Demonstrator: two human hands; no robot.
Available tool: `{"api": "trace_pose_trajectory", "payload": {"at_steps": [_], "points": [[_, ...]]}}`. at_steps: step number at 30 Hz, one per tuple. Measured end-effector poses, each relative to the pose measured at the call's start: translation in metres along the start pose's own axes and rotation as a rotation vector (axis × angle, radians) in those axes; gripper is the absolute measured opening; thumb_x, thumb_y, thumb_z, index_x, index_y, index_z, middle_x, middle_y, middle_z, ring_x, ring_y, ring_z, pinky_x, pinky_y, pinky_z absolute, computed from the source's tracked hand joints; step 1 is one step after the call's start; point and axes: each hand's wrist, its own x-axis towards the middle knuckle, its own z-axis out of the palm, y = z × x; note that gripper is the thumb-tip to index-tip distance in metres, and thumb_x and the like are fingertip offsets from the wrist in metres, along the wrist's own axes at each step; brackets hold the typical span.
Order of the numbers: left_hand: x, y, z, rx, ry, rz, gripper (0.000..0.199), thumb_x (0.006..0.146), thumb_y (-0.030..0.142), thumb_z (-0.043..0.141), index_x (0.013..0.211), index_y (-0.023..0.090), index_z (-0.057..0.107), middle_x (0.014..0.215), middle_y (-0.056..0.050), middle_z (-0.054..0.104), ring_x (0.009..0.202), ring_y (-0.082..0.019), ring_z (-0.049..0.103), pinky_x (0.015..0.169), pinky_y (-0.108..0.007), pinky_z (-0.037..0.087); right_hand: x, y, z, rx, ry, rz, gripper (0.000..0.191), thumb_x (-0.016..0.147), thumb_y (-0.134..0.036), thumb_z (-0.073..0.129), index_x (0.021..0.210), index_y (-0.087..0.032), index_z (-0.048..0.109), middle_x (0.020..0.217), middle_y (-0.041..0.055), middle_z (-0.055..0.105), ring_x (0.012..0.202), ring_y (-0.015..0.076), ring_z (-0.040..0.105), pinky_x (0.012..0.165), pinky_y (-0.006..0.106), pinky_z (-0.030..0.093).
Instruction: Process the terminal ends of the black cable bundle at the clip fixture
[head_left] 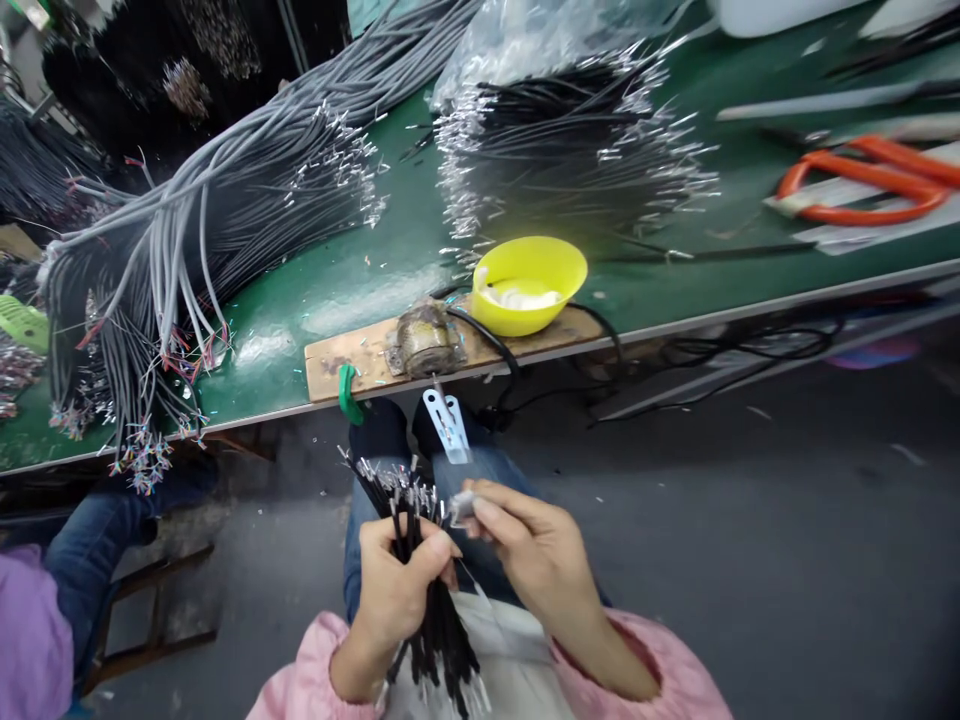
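Note:
My left hand (405, 585) is closed around a bundle of black cables (448, 640) above my lap. Their silvery stripped ends fan out at the top and show again below. Close to the upper ends, my right hand (529, 545) is closed in a pinch. A small blurred grey-white piece (463, 508) sits at its fingertips; what it is I cannot make out. Just beyond the hands, a light blue clothes peg (447, 425) hangs on the shaft of a small motor (426, 340) mounted on a wooden board (330, 362).
A yellow bowl (551, 270) with white material stands on the board, beside a green clip (349, 392). Piles of black cables (547, 150) and grey cables (202, 180) cover the green table (277, 350). Orange-handled scissors (862, 190) lie right. Another person's leg (112, 540) is at left.

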Motion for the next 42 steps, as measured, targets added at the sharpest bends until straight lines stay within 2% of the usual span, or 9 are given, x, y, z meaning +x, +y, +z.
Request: {"api": "trace_pose_trajectory", "payload": {"at_steps": [6, 11, 15, 19, 23, 26, 32, 39, 42], "points": [[-0.005, 0.017, 0.005, 0.322, 0.092, 0.107, 0.025, 0.066, 0.033, 0.065, 0.049, 0.016, 0.057, 0.043, 0.0, 0.054, 0.046, -0.014, 0.052, 0.048, -0.025, 0.045, -0.001, -0.008, 0.0, -0.126, -0.084, -0.014, 0.026, 0.078, -0.027, 0.058, 0.053, -0.019, 0.054, 0.052, -0.0012, 0.049, 0.048, 0.0127, 0.046, 0.045, 0.024, 0.038], [-0.013, 0.007, 0.01, 0.387, 0.129, 0.125, 0.013, 0.063, 0.022, 0.066, 0.053, 0.015, 0.064, 0.054, -0.004, 0.064, 0.062, -0.021, 0.062, 0.068, -0.032, 0.051, -0.004, -0.009, 0.004, -0.174, 0.019, -0.041, 0.043, 0.083, -0.031, 0.053, 0.046, -0.021, 0.033, 0.048, -0.0059, 0.031, 0.042, 0.0094, 0.032, 0.039, 0.023, 0.027], [-0.015, 0.007, 0.01, 0.344, 0.133, 0.154, 0.015, 0.064, 0.025, 0.068, 0.053, 0.016, 0.064, 0.056, -0.005, 0.065, 0.065, -0.022, 0.062, 0.07, -0.034, 0.051, -0.001, -0.011, -0.004, -0.163, -0.052, -0.048, 0.044, 0.081, -0.037, 0.057, 0.045, -0.02, 0.039, 0.046, -0.0048, 0.036, 0.043, 0.0103, 0.036, 0.04, 0.023, 0.03], [-0.01, 0.016, 0.009, 0.32, 0.161, 0.143, 0.022, 0.064, 0.031, 0.07, 0.051, 0.015, 0.062, 0.051, -0.002, 0.061, 0.052, -0.015, 0.056, 0.058, -0.028, 0.047, 0.002, -0.019, -0.013, -0.173, -0.163, -0.059, 0.034, 0.08, -0.04, 0.059, 0.054, -0.019, 0.057, 0.052, 0.0006, 0.052, 0.049, 0.014, 0.048, 0.046, 0.025, 0.04], [-0.005, 0.01, 0.009, 0.15, 0.062, 0.047, 0.036, 0.067, 0.045, 0.069, 0.051, 0.015, 0.058, 0.039, 0.003, 0.049, 0.037, -0.008, 0.042, 0.039, -0.022, 0.036, 0.002, -0.018, -0.013, -0.184, -0.052, -0.088, 0.038, 0.081, -0.04, 0.059, 0.049, -0.019, 0.056, 0.046, -0.0005, 0.05, 0.042, 0.0123, 0.045, 0.04, 0.024, 0.036], [-0.003, 0.002, 0.007, -0.017, -0.048, -0.005, 0.042, 0.065, 0.055, 0.068, 0.056, 0.014, 0.059, 0.039, 0.004, 0.046, 0.035, -0.007, 0.04, 0.037, -0.021, 0.034, 0.002, -0.014, -0.013, -0.047, -0.112, -0.023, 0.035, 0.08, -0.044, 0.06, 0.056, -0.019, 0.062, 0.051, 0.0014, 0.057, 0.046, 0.0137, 0.052, 0.042, 0.023, 0.041], [0.0, 0.009, 0.004, 0.113, -0.113, -0.05, 0.043, 0.067, 0.059, 0.064, 0.054, 0.018, 0.063, 0.039, 0.001, 0.049, 0.037, -0.01, 0.043, 0.04, -0.025, 0.038, 0.006, -0.01, -0.02, 0.129, -0.23, 0.102, 0.026, 0.077, -0.045, 0.064, 0.074, -0.02, 0.067, 0.067, 0.0028, 0.062, 0.059, 0.0153, 0.059, 0.053, 0.024, 0.049], [0.004, 0.019, 0.016, 0.164, -0.006, 0.0, 0.046, 0.064, 0.059, 0.065, 0.046, 0.018, 0.054, 0.039, 0.001, 0.047, 0.038, -0.01, 0.041, 0.042, -0.026, 0.036, 0.002, -0.006, -0.003, 0.122, 0.031, 0.019, 0.031, 0.082, -0.04, 0.059, 0.059, -0.021, 0.052, 0.057, -0.0028, 0.044, 0.052, 0.0132, 0.045, 0.046, 0.023, 0.039], [0.005, 0.026, 0.024, 0.18, 0.06, 0.054, 0.048, 0.063, 0.059, 0.064, 0.044, 0.018, 0.048, 0.04, 0.002, 0.046, 0.038, -0.01, 0.041, 0.041, -0.025, 0.036, 0.0, -0.006, 0.004, -0.024, 0.119, -0.14, 0.02, 0.085, -0.026, 0.054, 0.065, -0.022, 0.054, 0.06, -0.0012, 0.047, 0.054, 0.0148, 0.047, 0.048, 0.026, 0.039]]}}
